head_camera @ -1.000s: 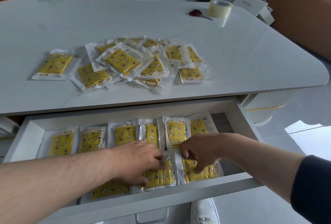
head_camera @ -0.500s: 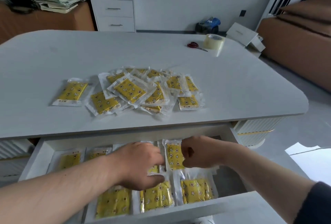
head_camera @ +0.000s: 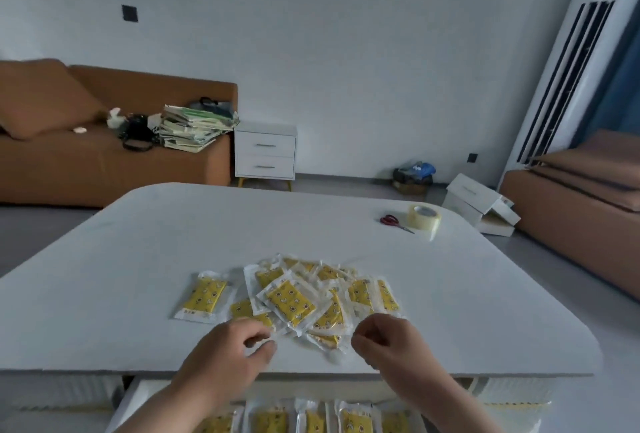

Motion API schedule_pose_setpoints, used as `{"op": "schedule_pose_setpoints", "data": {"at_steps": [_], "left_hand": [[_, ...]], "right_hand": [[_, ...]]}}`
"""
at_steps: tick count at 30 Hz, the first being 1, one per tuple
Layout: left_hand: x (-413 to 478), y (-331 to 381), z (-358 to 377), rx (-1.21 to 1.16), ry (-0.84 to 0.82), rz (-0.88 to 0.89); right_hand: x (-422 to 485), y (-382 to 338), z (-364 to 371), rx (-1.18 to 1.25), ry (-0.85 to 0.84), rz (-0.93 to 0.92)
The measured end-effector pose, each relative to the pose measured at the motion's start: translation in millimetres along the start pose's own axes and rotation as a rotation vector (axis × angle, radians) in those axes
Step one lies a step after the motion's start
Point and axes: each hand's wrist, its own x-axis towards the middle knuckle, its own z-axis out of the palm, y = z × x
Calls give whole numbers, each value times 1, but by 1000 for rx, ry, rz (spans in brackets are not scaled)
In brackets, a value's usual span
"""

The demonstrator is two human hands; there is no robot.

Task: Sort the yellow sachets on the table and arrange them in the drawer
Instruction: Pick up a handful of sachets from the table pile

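Drawer [head_camera: 129, 402]: is standing open below the near table edge, with filed sachets [head_camera: 349, 420] showing in a row; anything knocked forward is likely landing crooked on them.
Lone sachet [head_camera: 205, 295]: is lying apart, left of the pile, and risks being overlooked.
Left hand [head_camera: 232, 354]: fingers are curling toward the thumb at a sachet's clear edge; I cannot tell whether they are pinching it.
Pile [head_camera: 313, 294]: sachets are overlapping on the table [head_camera: 104, 259]; the film looks slick, so tugging one is probably dragging its neighbours along.
Right hand [head_camera: 386, 346]: fingers are curling inward just beside the pile's near corner, grip unclear; two sachets may be lifting together.
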Motion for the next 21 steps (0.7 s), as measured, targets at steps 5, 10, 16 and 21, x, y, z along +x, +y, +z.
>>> {"op": "schedule_pose_setpoints", "data": {"at_steps": [5,10,16,21], "left_hand": [[27,-36,-22,-60,302,-213],[68,-85,-41,58,502,-411],[98,-113,-36,99,412,-549],[106,-114,-32,314,348,-521]], "right_hand": [[41,-12,24,-60,84,-51],[94,-19,54,-221,69,-43],[139,-8,96,-425,70,58],[149,-1,101,-619,12,104]]}}
